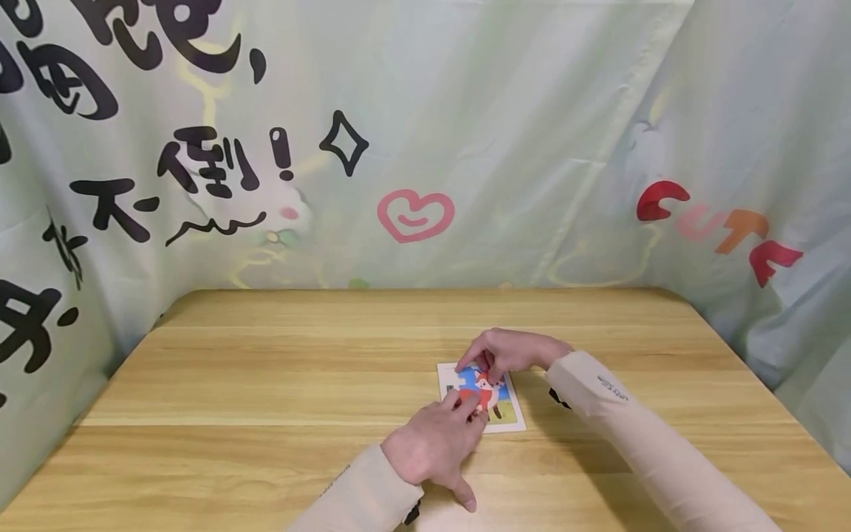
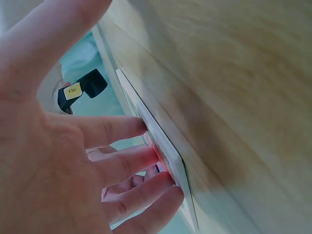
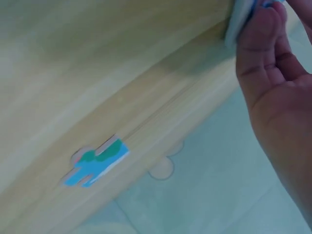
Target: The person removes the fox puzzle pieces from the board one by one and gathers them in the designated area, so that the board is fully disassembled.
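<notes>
A small jigsaw puzzle (image 1: 510, 410) lies flat on the table, with a white border and a picture of a fox on blue, red and yellow-green. A pale gap shows at its left side. My left hand (image 1: 435, 441) rests its fingertips on the lower left of the puzzle, thumb spread away on the wood. At the top edge is my right hand (image 1: 508, 350), index finger reaching to the upper left corner and thumb on the picture; no held piece shows between them. In the right wrist view a loose blue-and-green puzzle piece (image 3: 97, 161) lies on the table.
The wooden table (image 1: 266, 384) stretches out around the puzzle. Behind it and at both sides hangs a pale printed cloth (image 1: 505, 148) with lettering and a pink heart. A dark wrist camera (image 2: 92, 84) on the right arm shows in the left wrist view.
</notes>
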A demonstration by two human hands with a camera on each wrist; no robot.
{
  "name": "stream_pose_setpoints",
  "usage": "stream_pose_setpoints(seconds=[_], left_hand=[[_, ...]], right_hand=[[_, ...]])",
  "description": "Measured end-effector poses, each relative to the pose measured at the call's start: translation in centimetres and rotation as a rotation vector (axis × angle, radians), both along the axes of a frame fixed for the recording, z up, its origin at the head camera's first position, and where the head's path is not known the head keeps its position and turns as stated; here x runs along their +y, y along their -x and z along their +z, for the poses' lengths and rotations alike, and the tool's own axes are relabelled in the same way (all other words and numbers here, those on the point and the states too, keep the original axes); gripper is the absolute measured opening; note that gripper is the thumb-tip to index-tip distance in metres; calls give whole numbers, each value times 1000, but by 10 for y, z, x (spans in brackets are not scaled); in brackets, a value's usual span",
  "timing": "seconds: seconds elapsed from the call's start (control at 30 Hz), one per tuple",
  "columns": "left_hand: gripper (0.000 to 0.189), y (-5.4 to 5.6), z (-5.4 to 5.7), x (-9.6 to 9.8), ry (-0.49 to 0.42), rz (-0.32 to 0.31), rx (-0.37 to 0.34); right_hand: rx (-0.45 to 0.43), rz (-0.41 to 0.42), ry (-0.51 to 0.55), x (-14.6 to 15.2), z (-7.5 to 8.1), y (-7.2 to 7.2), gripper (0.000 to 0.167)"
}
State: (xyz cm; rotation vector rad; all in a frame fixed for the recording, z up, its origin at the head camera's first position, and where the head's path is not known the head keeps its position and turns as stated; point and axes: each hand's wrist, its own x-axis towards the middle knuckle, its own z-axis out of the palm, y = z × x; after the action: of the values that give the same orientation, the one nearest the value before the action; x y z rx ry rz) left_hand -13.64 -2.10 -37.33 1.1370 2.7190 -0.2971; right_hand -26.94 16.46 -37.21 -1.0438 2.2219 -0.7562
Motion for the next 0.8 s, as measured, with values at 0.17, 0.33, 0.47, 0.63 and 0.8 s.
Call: stream_pose_setpoints(seconds=[0.17,0.33,0.47,0.63,0.8], left_hand=[[111,0,1,-1,-5,1,-13],[111,0,1,0,-5,-3,-17],[112,0,1,0,-10,-6,-16],[112,0,1,0,-2,0,-12],[111,0,1,0,3,3,-17]], right_hand=[[15,-11,-13,0,1,0,46],[-9,-29,1,1,0,0,45],[-31,-17,10,2,0,3,45],[-67,23,-7,-2,1,7,45],[-116,31,-38,-7,4,9,44]])
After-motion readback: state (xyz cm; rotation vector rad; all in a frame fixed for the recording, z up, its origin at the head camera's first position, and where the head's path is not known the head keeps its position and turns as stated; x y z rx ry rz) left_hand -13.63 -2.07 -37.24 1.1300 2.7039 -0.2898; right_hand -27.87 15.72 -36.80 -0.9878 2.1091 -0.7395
